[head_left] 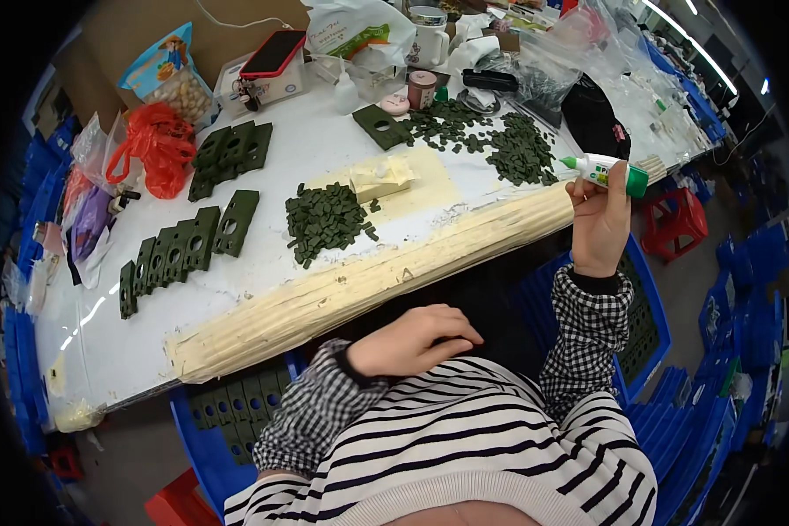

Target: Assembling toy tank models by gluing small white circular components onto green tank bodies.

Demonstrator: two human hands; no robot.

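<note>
My right hand (pixel 603 226) is raised at the table's right front edge. Its fingers and thumb close round a small white glue bottle (pixel 601 168) with green ends, tilted nearly level, its tip toward the left. Below the table edge my left hand (pixel 415 340) rests against my lap, fingers loosely stretched and thumb a little apart, holding nothing. Nearest the bottle on the tabletop is a heap of small dark green pieces (pixel 519 151). Another such heap (pixel 323 221) lies nearer the table's middle, beside a pale yellow block (pixel 380 178).
Dark green plates with round holes (pixel 175 252) stand in rows on the left; one plate (pixel 382 128) lies farther back. Layered yellow tape (pixel 368 289) covers the front edge. Blue trays (pixel 647 351) flank my lap. A red phone (pixel 273 54), bags and a mug (pixel 426 39) crowd the back.
</note>
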